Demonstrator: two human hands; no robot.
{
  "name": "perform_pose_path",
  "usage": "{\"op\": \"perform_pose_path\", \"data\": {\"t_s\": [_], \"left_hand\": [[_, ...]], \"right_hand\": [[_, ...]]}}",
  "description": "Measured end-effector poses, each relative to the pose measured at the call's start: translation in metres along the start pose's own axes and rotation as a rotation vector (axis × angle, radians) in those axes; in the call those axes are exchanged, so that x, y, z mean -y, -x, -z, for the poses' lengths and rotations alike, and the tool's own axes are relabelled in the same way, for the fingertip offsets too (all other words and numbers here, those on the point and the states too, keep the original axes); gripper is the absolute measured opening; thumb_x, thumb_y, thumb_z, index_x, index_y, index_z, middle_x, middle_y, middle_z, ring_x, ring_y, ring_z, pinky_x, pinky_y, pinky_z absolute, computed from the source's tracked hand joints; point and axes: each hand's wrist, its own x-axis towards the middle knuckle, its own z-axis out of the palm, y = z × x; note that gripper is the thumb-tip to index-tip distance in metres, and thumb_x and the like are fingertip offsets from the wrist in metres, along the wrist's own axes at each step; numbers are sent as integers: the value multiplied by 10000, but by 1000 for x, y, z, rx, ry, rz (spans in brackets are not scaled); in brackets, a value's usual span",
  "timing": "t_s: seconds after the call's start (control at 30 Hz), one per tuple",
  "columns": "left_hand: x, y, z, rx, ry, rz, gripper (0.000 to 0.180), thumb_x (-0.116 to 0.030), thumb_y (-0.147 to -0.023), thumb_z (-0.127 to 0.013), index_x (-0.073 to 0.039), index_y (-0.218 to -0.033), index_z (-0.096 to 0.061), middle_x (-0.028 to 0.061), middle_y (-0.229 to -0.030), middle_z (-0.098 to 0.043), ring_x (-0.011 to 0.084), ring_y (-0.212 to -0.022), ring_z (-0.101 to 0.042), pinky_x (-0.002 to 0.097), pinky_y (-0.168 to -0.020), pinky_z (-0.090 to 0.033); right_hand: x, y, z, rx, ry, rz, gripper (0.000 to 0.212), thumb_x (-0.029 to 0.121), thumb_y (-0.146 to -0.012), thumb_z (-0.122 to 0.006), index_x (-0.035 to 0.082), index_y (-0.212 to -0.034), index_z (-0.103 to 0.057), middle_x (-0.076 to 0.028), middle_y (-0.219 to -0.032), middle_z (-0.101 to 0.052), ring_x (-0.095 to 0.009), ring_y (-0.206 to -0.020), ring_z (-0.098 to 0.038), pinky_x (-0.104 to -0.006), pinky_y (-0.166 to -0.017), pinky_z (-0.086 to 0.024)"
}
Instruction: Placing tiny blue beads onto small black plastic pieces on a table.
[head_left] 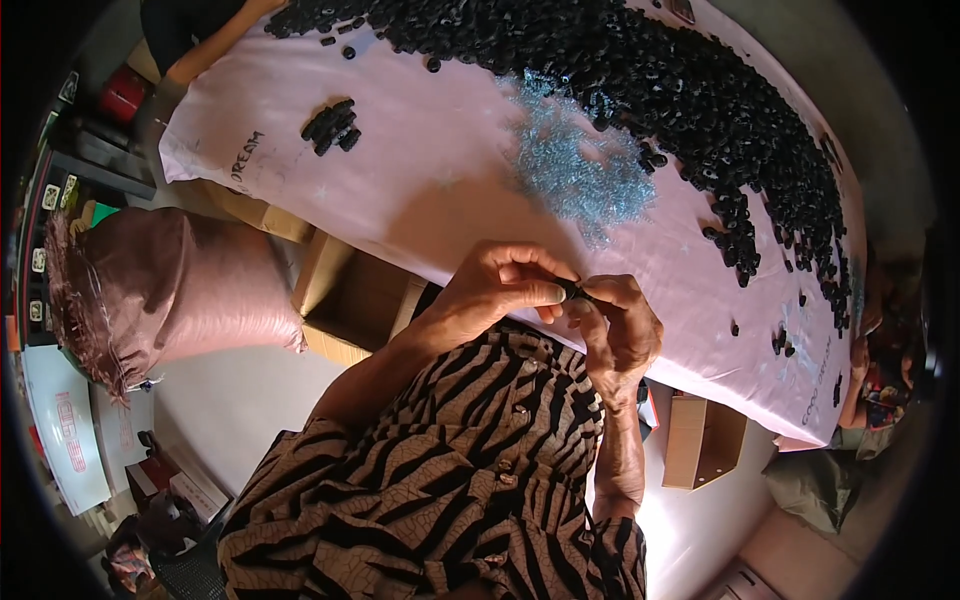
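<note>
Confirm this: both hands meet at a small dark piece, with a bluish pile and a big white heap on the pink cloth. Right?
Not white: the head view shows the big heap is black. The left hand and right hand do meet at the dark piece.

Small black part [573,291]: dark surface, compact form, mostly covered by fingers; full outline and any fittings cannot be verified. Position: raised, pinched between the fingertips of the left hand [505,285] and right hand [618,325], which meet at it from either side. Exact tilt cannot be determined; visible portion is narrow.
</note>
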Motion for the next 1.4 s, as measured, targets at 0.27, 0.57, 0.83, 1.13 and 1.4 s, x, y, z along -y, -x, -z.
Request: {"op": "perform_pose_path", "data": {"t_s": [0.27, 0.57, 0.83, 1.13, 1.4], "left_hand": [[5, -1, 4, 26, 88, 2, 195, -10, -850, -652, 11, -1043, -634, 112, -879, -674, 164, -735, -651, 280, -655, -548], [7, -3, 4, -63, 283, -5, 198, 17, -830, -642, -7, -1024, -618, 91, -936, -642, 180, -773, -613, 294, -729, -486], [1, -2, -1, -77, 163, 24, 224, 12, -799, -682, 14, -1011, -609, 90, -910, -661, 156, -793, -634, 276, -695, -518], [1, 0, 0, -143, 76, 0, 221, 25, -768, -707, 16, -974, -630, 86, -884, -667, 137, -760, -644, 249, -636, -548], [0, 2, 4, -28, 230, 23, 214, 6, -806, -694, 32, -1013, -644, 118, -893, -669, 168, -762, -645, 273, -684, -542]], "right_hand": [[3, -3, 1, -31, -31, -127, 202, -106, -787, -610, -13, -965, -633, -97, -864, -632, -150, -756, -638, -254, -657, -522], [7, -5, -4, -113, -97, -205, 243, -106, -755, -635, 10, -967, -649, -85, -863, -634, -166, -764, -634, -276, -674, -502], [15, -8, -8, -45, 84, 47, 236, -90, -784, -658, 16, -995, -664, -56, -874, -606, -138, -759, -633, -251, -637, -523], [23, -11, -12, -13, 283, 188, 241, -83, -782, -661, -4, -1010, -646, -87, -876, -599, -168, -690, -649, -278, -535, -552], [27, -4, -8, -51, 63, -23, 187, -46, -791, -660, -13, -972, -629, -115, -896, -630, -203, -769, -643, -294, -656, -534]]}}
